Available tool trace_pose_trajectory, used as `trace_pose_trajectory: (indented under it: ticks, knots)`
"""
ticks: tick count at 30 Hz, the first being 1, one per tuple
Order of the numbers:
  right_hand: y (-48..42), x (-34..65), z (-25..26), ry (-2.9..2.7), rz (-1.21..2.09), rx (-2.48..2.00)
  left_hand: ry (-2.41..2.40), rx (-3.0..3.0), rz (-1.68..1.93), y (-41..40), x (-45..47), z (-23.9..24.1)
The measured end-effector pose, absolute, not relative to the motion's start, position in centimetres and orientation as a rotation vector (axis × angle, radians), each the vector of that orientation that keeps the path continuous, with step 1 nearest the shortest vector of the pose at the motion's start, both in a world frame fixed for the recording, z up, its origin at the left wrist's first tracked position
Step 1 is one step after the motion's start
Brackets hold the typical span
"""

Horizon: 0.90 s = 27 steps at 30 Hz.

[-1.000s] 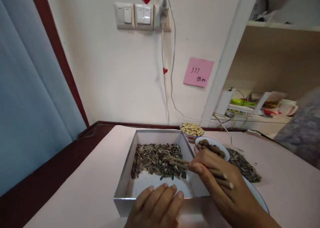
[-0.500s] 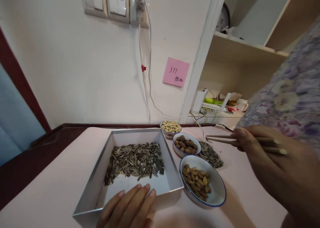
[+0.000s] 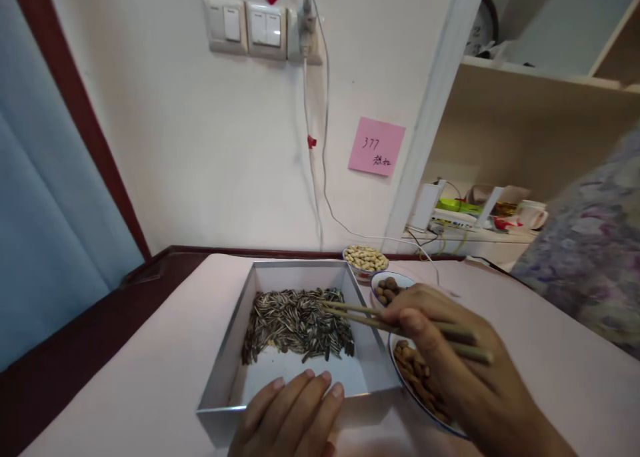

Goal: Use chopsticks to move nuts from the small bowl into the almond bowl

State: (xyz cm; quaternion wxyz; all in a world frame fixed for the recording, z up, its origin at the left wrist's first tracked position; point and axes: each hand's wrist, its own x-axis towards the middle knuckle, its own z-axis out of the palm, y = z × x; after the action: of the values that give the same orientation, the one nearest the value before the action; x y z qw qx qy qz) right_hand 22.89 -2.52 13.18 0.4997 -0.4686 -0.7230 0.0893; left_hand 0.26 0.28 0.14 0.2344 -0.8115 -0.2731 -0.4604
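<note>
My right hand (image 3: 450, 363) is closed round a pair of wooden chopsticks (image 3: 357, 311). Their tips reach over the right wall to the striped sunflower seeds (image 3: 290, 320), heaped inside a shallow grey-white box (image 3: 223, 360). Whether the tips pinch a seed is too small to tell. My left hand (image 3: 293, 417) holds the box's front wall, fingers over the rim, with the thumb partly hidden. Beneath my right hand, a blue-rimmed bowl of almonds (image 3: 413, 370) is partly covered. Behind it, a bowl of round brown nuts (image 3: 387, 289) is also half hidden.
A bowl of pale nuts (image 3: 366, 258) stands behind the box's right back corner. A white cable (image 3: 360, 235) runs from a wall socket down to the pink-white tabletop (image 3: 165, 350). Shelves (image 3: 505, 123) and a person's flowered clothing (image 3: 590, 237) are at right.
My right hand has swung left with the chopsticks, from beside the seed pile on the table to over the box. The view has shifted left. My left hand stays on the box's front wall.
</note>
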Motion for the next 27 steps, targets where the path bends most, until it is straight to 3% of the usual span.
trace_pose_trajectory:
  ticks: [11,27]
  knots:
    - [-0.1,19.6,9.5,-1.902,0.368,-1.168,-0.698,-2.207,-1.217,0.4,-0.1,0.0]
    - [-0.9,20.8,11.1,-1.817,0.332,-1.154,-0.715,-2.230,-1.209,0.0,-0.2,0.1]
